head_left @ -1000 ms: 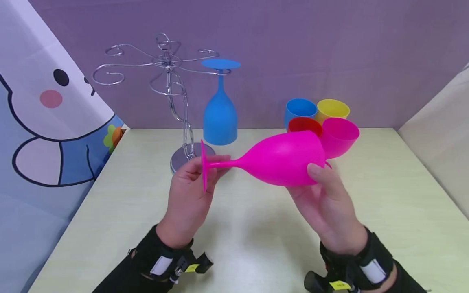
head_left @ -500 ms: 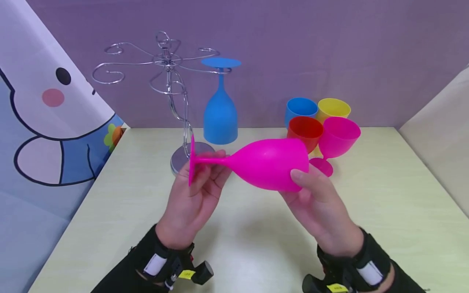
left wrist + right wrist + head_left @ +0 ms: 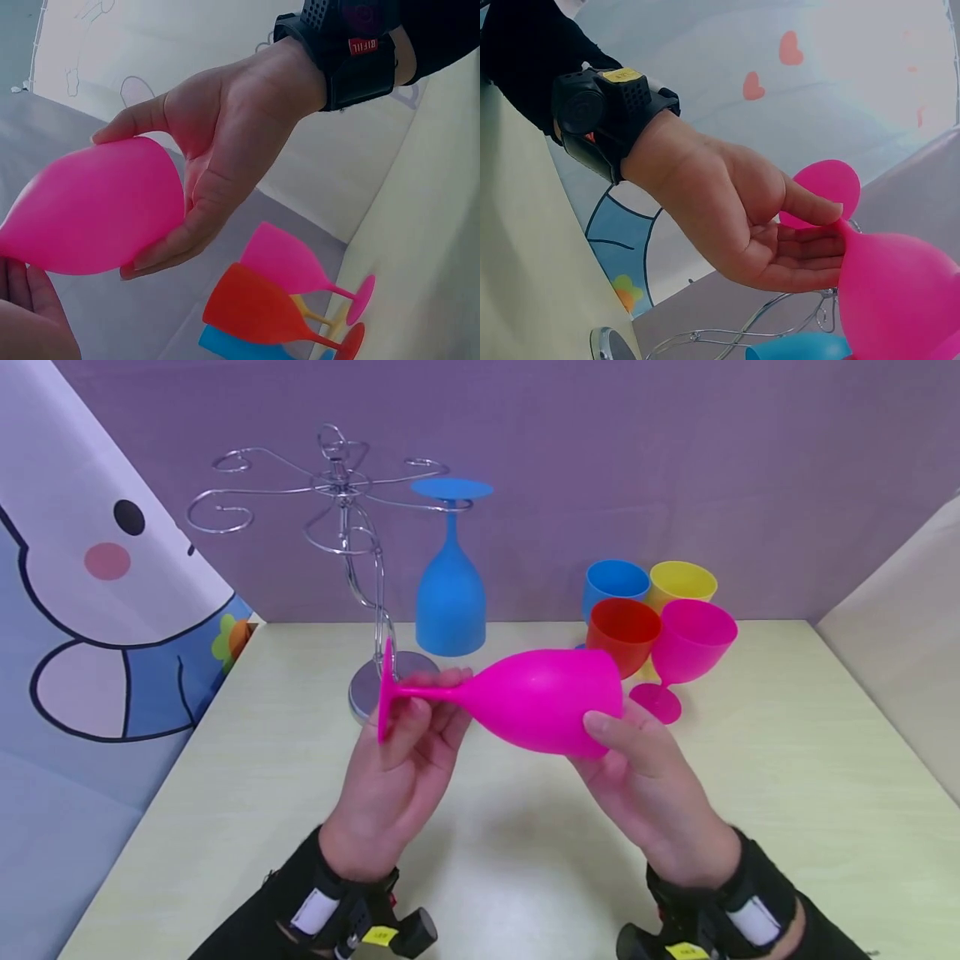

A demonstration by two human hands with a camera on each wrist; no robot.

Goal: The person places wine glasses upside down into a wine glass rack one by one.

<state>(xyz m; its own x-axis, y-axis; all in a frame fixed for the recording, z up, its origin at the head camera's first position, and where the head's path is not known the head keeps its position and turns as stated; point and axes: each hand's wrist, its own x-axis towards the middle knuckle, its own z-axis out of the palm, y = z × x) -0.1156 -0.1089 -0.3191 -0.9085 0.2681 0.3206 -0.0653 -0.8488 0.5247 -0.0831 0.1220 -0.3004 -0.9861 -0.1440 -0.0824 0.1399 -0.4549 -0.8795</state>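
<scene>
A bright pink plastic goblet [image 3: 543,703] lies sideways in the air, foot to the left and mouth to the right. My left hand [image 3: 393,777] pinches its stem close to the foot; the right wrist view shows that thumb and fingers [image 3: 806,251] at the stem. Round the bowl near the rim, my right hand [image 3: 648,781] grips with the thumb on the near side. In the left wrist view its fingers [image 3: 169,255] pass under the bowl. Beyond my left hand stands a silver wire rack [image 3: 342,487], with a blue goblet [image 3: 452,606] hanging upside down from one arm.
At the back right, goblets stand upright close together: red [image 3: 624,631], blue [image 3: 617,583], yellow [image 3: 682,581] and another pink one [image 3: 693,639]. The rack's round base [image 3: 365,687] rests on the pale table [image 3: 510,877]. A purple backdrop [image 3: 570,460] rises behind.
Both hands have carried the pink goblet left and slightly nearer. The red goblet and the standing pink goblet's foot, partly covered before, now show more fully.
</scene>
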